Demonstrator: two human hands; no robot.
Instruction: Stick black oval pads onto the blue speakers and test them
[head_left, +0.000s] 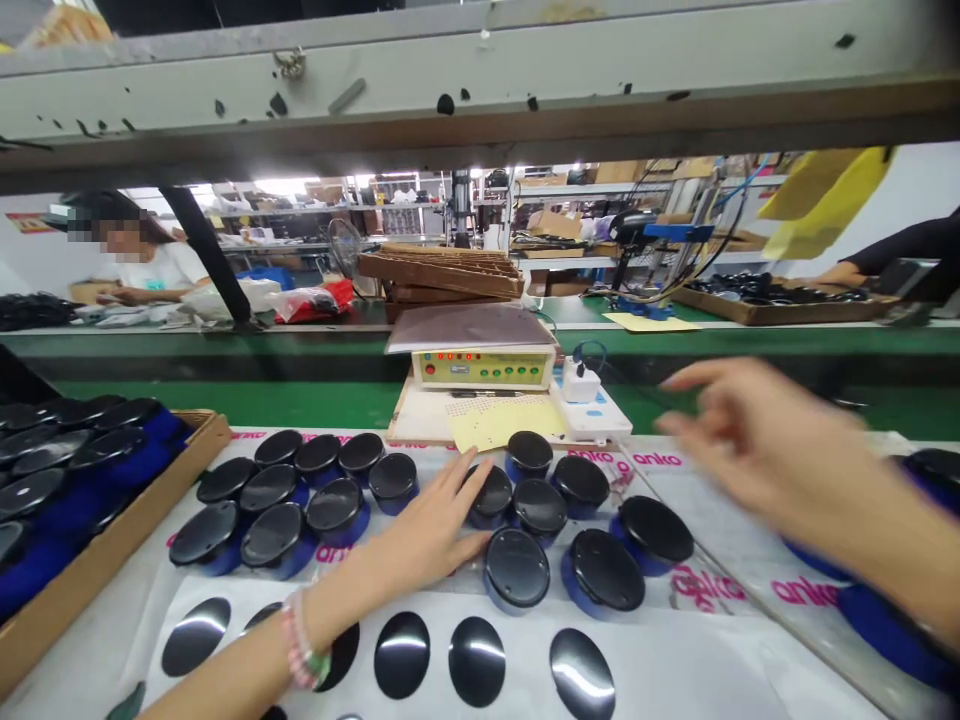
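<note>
My left hand [431, 515] reaches forward with its fingers stretched out, at the left side of a group of round blue parts with glossy black tops. Its fingertips are against or just beside one black-topped part [491, 495]; firm contact is hard to judge. A bead bracelet [300, 640] circles that wrist. Blurred by motion, my right hand [739, 425] hovers above the right side of the bench. Thumb and index finger are apart there, and nothing shows between them. Flat black discs [477, 660] lie on a white sheet [660, 670] below the parts.
More black-topped parts fill a cardboard box [206, 430] at left; several stand at right. A control unit [484, 367] and power strip [600, 415] stand behind. An overhead beam [480, 90] spans the view. Across the green belt [315, 405], a person [154, 260] sits; another's arm [885, 255] shows.
</note>
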